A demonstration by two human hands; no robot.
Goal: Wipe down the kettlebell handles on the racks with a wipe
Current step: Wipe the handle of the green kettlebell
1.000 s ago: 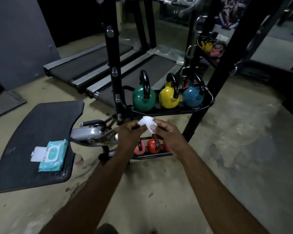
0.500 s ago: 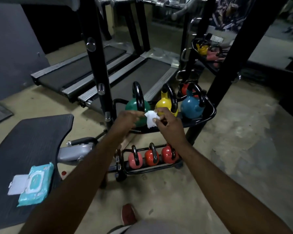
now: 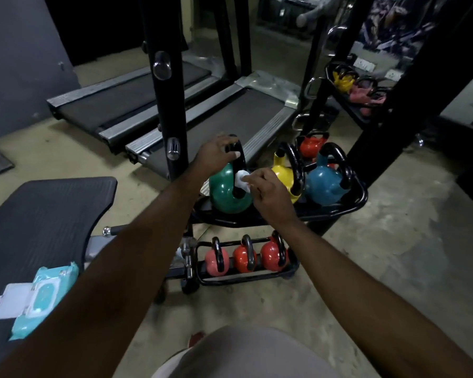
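Head view. Curled the left fingers (image 3: 230, 139) over the top of the black handle (image 3: 240, 162) of the green kettlebell (image 3: 224, 195), thumb on its near face, and so gripped it with the left hand (image 3: 216, 154). Pinched a crumpled white wipe (image 3: 242, 181) between the right fingers (image 3: 253, 178) and thumb, and pressed it against the lower part of the handle, just above the green kettlebell's body. Held the right hand (image 3: 268, 190) knuckles up, just right of the green kettlebell.

Saw the green kettlebell upright at the left end of a black rack tray (image 3: 342, 207), with a yellow kettlebell (image 3: 283, 175) just to its right and a blue kettlebell (image 3: 322, 186) further right. Saw a red kettlebell (image 3: 310, 145) behind and to the right of the green kettlebell.

Noted a lower shelf (image 3: 243, 279) below and nearer than the green kettlebell, with three small kettlebells (image 3: 243, 259) in a row, one pink and two red. Noted a black post (image 3: 167, 105) just left of the green kettlebell and two treadmills (image 3: 126, 102) on the floor behind it. Noted a dark bench pad (image 3: 44, 211) well to the left of the green kettlebell and nearer, with an open pack of wipes (image 3: 43, 296) on its near end, flap lifted, partly hidden by the left forearm.
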